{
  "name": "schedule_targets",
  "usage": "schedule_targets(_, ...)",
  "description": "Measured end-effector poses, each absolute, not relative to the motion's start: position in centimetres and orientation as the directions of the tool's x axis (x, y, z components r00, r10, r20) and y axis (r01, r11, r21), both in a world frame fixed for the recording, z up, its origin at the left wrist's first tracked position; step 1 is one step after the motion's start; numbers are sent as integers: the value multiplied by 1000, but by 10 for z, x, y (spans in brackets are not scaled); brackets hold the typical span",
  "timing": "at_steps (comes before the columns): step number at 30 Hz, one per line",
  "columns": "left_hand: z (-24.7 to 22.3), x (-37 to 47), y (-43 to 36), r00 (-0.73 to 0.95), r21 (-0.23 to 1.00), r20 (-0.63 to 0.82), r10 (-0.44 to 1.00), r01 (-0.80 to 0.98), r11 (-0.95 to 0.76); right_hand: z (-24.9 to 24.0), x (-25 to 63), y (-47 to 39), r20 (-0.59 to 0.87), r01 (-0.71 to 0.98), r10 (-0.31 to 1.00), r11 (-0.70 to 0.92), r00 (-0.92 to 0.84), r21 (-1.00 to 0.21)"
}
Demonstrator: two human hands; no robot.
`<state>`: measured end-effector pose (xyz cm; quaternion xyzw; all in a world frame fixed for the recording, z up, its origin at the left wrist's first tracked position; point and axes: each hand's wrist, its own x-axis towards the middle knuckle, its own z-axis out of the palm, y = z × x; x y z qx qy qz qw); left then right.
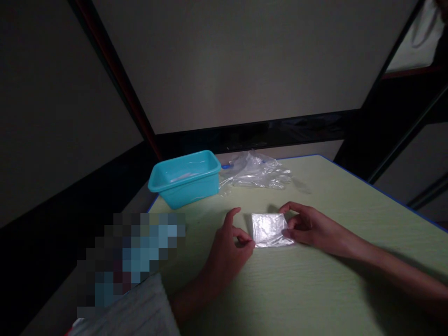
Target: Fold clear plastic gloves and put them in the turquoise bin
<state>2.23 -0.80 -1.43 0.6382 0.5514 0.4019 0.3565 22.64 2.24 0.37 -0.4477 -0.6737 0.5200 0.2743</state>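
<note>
A small, shiny rectangle of folded thin plastic [269, 230] lies at the middle of the table, between my hands. It looks whitish and slightly wrinkled; whether it is a bag or a glove I cannot make out. My left hand [229, 247] pinches its lower left corner, the index finger raised and bent above. At the right edge, my right hand [304, 225] has the thumb on top and other fingers curled by the upper corner. Behind it lies a loose, crumpled heap of clear thin plastic [257, 172], which neither hand touches.
A turquoise plastic basin [189, 189] stands at the table's back left, with something pale inside. The pale green table [332, 289] has a blue edge. Dark-framed panels [238, 65] rise behind it. A blurred-out patch [140, 256] covers the area left of my left arm.
</note>
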Motion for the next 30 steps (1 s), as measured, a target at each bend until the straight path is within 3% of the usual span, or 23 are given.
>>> schedule_targets(10, -18, 27, -6, 35, 893, 126, 991, 431, -128, -2, 221, 18, -14, 361, 918, 142, -397, -922)
schedule_targets(18, -20, 27, -5, 47, 880, 131, 990, 455, -138, -3, 217, 19, 80, 527, 904, 314, -419, -790)
schedule_targets(23, -19, 27, -6, 53, 881, 132, 990, 452, -141, 5, 217, 12, 226, 674, 892, 446, -392, -589)
schedule_targets(26, -18, 25, -7, 64, 894, 114, 991, 428, -131, 11, 216, 7, 342, 636, 760, 650, -553, -416)
schedule_targets(30, -14, 18, -7, 112, 909, 71, 991, 401, -111, 9, 215, 2, 256, 517, 570, 820, -781, -247)
